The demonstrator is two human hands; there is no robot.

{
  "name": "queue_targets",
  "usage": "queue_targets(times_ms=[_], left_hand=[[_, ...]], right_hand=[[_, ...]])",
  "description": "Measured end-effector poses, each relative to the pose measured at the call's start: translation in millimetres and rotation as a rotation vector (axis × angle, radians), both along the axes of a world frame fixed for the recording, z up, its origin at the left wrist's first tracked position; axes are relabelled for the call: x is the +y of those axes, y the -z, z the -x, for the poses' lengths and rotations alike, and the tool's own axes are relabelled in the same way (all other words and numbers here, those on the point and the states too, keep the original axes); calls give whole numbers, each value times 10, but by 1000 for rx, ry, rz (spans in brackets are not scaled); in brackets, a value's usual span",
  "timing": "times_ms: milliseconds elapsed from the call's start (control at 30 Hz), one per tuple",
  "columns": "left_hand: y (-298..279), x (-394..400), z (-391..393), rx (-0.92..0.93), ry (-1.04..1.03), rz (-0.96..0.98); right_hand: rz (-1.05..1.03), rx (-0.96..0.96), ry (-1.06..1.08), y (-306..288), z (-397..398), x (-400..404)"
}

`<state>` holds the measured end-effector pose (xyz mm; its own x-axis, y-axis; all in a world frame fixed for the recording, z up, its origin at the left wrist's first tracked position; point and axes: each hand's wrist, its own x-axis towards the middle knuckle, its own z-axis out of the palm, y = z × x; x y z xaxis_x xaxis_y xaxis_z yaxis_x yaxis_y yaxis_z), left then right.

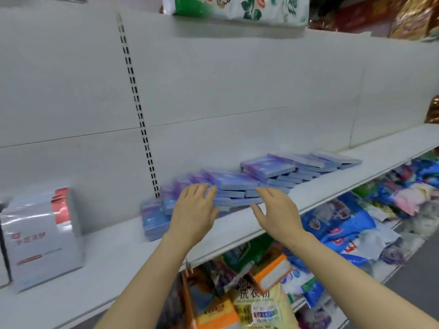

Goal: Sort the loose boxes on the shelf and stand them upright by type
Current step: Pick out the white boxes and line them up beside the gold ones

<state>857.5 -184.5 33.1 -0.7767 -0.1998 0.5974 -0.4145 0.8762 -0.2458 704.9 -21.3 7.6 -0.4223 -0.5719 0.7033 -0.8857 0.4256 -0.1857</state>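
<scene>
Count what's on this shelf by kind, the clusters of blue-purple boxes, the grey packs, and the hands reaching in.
Blue-purple box heaps lying flat: 1
Blue-purple box groups standing upright: 1
Grey and red pack groups: 1
Hands: 2, left hand, right hand
Total: 5

Boxes (249, 184) flat on shelf (356, 179)
</scene>
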Motion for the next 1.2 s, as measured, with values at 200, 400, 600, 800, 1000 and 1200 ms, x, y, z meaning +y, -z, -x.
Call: queue_targets(times_ms=[200,400,600,800,1000,1200], left_hand=[[55,563,937,-42,38,-111],[15,822,1881,-66,122,-123],[32,823,2854,-70,179,-177],[-38,721,3859,-109,139,-235],[-163,654,4512,-240,-81,-214],[-141,640,5065,-399,-363,-462]], right_hand=[[-24,-3,84,70,804,664],[-17,-57,167,158,1579,1019],[-3,-102,240,273,2359,1141],[-45,-86,308,252,3238,1161],[-70,-126,345,336,3940,1175],[-123,-195,328,415,4712,1156]])
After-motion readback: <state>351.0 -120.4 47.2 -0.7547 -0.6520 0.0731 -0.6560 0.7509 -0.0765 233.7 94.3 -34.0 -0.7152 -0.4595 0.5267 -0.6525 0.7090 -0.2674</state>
